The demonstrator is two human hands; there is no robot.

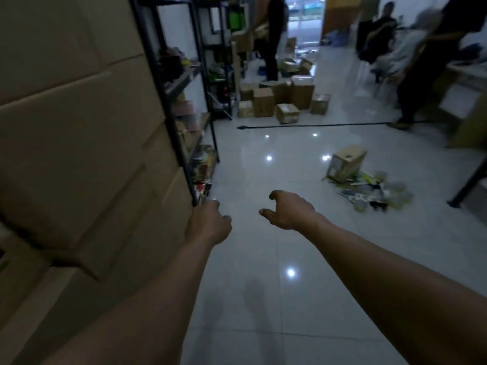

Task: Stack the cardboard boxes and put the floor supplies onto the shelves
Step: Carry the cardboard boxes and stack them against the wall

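Your two bare arms reach out ahead of you over the glossy white tiled floor point(263, 299). Your right hand point(288, 212), toward 1 o'clock, hangs palm down with thumb and fingers loosely curled and apart, holding nothing. Your left hand point(208, 223), toward 11 o'clock, shows only its back. Its fingers curl away from you next to the foot of the black metal shelf unit point(181, 106), and you cannot tell whether they grip anything.

A tall stack of large cardboard boxes point(79, 133) fills your 9 o'clock side, just beside the shelf unit, whose levels carry blurred mixed goods. The floor supplies point(369, 192) lie scattered at 2 o'clock, well apart from the shelves, touching a small tipped cardboard box point(347, 164).

At 12 o'clock, farther off, a cluster of small cardboard boxes point(276, 98) sits on the floor, with a thin black cable point(316, 125) running across the tiles in front of it. A standing person point(274, 38) is behind that cluster, and seated people point(382, 32) are at 1 o'clock.
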